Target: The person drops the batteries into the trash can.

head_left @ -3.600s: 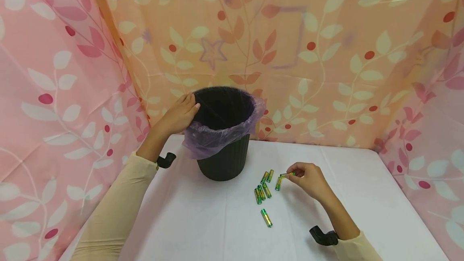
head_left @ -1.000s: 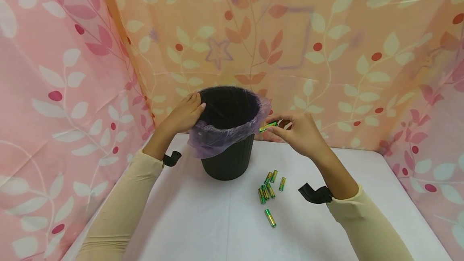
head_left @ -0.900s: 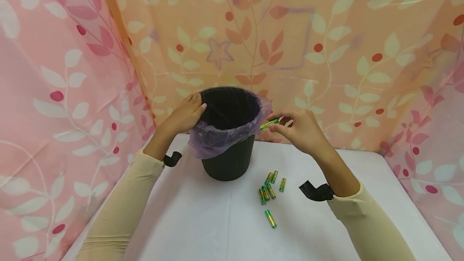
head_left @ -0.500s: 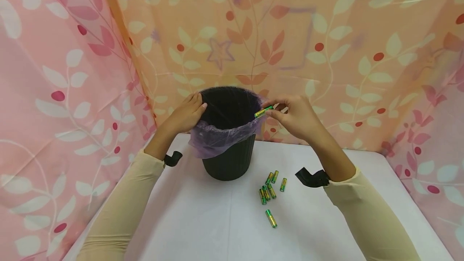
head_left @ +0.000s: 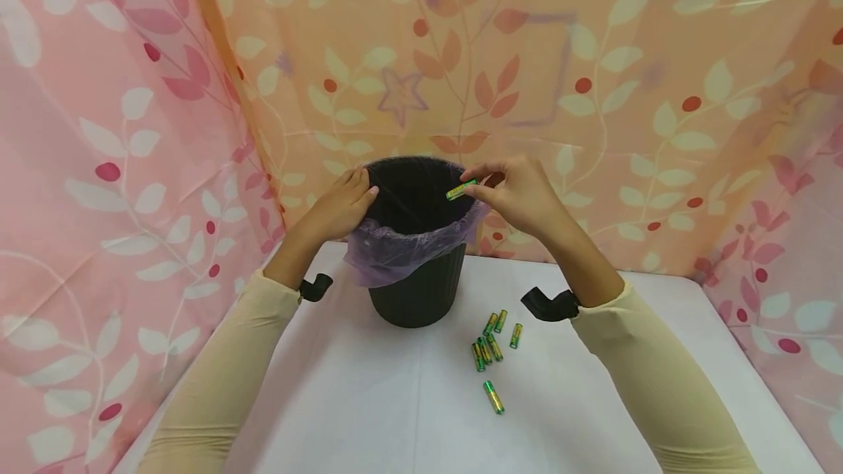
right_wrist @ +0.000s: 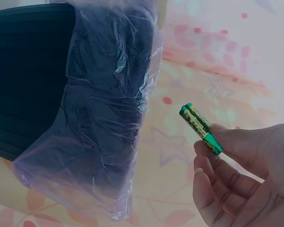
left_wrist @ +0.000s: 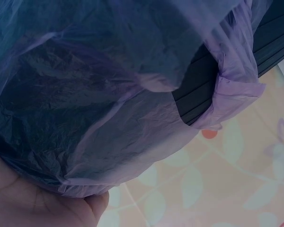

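Battery (head_left: 459,190) held above black bin (head_left: 421,295).
Head view: left hand (head_left: 336,207) grips the rim (head_left: 408,159), apparently steadying bin and liner (head_left: 395,256); loose batteries (head_left: 485,351) lie on the table (head_left: 356,408), within easy reach. Left wrist: liner overlaps the rim. Right wrist: right hand (right_wrist: 277,179) pinches one battery end — presumably keeping the other clear.

The battery (head_left: 460,190) near the frame's centre is green and yellow, the bin (head_left: 416,297) black and its liner (head_left: 390,256) purple. The tabletop (head_left: 356,401), lower centre, is white. The upper backdrop (head_left: 527,57) is orange, printed with pale leaves and red dots; the curtain (head_left: 79,225) at left is pink.
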A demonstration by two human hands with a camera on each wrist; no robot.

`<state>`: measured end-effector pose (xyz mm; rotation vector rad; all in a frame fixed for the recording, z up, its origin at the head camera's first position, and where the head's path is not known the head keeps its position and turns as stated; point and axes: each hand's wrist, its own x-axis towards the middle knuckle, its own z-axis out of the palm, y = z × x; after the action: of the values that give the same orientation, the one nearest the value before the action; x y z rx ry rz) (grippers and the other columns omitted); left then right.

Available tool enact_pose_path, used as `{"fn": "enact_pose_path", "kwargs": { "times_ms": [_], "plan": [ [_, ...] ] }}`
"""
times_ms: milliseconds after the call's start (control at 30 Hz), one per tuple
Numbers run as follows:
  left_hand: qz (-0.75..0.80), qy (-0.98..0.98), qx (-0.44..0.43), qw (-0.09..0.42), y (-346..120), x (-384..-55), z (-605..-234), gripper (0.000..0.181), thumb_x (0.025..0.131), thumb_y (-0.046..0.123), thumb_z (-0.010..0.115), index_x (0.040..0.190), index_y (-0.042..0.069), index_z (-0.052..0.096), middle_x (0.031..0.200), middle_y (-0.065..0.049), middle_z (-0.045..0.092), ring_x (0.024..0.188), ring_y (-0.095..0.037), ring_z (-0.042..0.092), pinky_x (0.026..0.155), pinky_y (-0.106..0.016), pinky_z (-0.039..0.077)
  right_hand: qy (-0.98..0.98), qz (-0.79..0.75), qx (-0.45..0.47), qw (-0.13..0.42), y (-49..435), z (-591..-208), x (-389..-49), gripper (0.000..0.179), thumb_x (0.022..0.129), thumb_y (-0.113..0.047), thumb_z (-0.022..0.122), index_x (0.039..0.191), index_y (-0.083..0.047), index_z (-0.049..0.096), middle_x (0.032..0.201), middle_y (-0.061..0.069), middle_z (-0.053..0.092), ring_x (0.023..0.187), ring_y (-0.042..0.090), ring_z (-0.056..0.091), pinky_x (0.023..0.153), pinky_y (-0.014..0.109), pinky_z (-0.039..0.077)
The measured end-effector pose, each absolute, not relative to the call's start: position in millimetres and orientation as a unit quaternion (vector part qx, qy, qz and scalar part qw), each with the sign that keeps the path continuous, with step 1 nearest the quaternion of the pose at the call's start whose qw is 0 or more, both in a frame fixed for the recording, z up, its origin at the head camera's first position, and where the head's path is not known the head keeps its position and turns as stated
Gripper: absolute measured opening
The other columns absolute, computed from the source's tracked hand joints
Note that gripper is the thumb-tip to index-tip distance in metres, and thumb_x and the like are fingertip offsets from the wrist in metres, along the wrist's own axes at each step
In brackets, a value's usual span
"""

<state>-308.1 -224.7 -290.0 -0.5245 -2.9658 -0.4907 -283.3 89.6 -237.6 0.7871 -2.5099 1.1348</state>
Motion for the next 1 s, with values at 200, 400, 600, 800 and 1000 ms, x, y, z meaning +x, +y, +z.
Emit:
{"fn": "enact_pose_path", "kwargs": {
  "times_ms": [200, 400, 600, 800, 1000],
  "plan": [
    [-0.161, -0.971, -0.170, 0.041, -223.8, -308.0, -289.5, 0.064, 0.112, 0.034, 0.023, 0.156, -0.013, 0.014, 0.166, -0.027, 0.009, 0.155, -0.037, 0.000, 0.125, -0.047, 0.003, -0.862, 0.392, 0.288, 0.141, 79.6, -233.7, -291.7, 0.013, 0.088, -0.011, 0.080, 0.100, -0.007, 0.080, 0.090, 0.007, 0.074, 0.077, 0.019, 0.068, 0.059, 0.024, 0.048],
    [-0.165, -0.971, -0.167, 0.043, -223.8, -308.1, -289.7, 0.064, 0.112, 0.033, 0.023, 0.156, -0.012, 0.015, 0.166, -0.026, 0.010, 0.155, -0.037, 0.001, 0.125, -0.046, 0.003, -0.864, 0.369, 0.308, 0.150, 68.0, -230.0, -301.1, 0.014, 0.087, -0.012, 0.081, 0.100, -0.006, 0.080, 0.091, 0.008, 0.075, 0.078, 0.022, 0.071, 0.065, 0.024, 0.049],
    [-0.167, -0.970, -0.169, 0.043, -224.2, -309.5, -290.6, 0.064, 0.112, 0.034, 0.023, 0.156, -0.012, 0.015, 0.166, -0.026, 0.010, 0.156, -0.036, 0.001, 0.126, -0.046, 0.003, -0.860, 0.363, 0.323, 0.154, 57.9, -230.7, -309.5, 0.013, 0.086, -0.008, 0.082, 0.098, -0.005, 0.080, 0.092, 0.008, 0.074, 0.082, 0.025, 0.069, 0.073, 0.030, 0.052],
    [-0.163, -0.971, -0.170, 0.043, -225.5, -309.0, -290.0, 0.064, 0.112, 0.033, 0.023, 0.156, -0.012, 0.014, 0.166, -0.026, 0.010, 0.155, -0.036, 0.001, 0.126, -0.046, 0.003, -0.866, 0.354, 0.325, 0.138, 48.3, -233.4, -316.4, 0.016, 0.085, -0.008, 0.083, 0.100, -0.004, 0.080, 0.088, 0.009, 0.074, 0.083, 0.026, 0.067, 0.077, 0.034, 0.053],
    [-0.162, -0.971, -0.171, 0.042, -227.1, -309.2, -290.9, 0.064, 0.112, 0.033, 0.023, 0.156, -0.013, 0.014, 0.166, -0.027, 0.009, 0.155, -0.037, 0.000, 0.125, -0.046, 0.002, -0.875, 0.343, 0.319, 0.125, 40.7, -236.2, -322.8, 0.016, 0.085, -0.008, 0.082, 0.101, -0.003, 0.079, 0.090, 0.009, 0.075, 0.085, 0.024, 0.067, 0.080, 0.037, 0.053]
  ]
}}
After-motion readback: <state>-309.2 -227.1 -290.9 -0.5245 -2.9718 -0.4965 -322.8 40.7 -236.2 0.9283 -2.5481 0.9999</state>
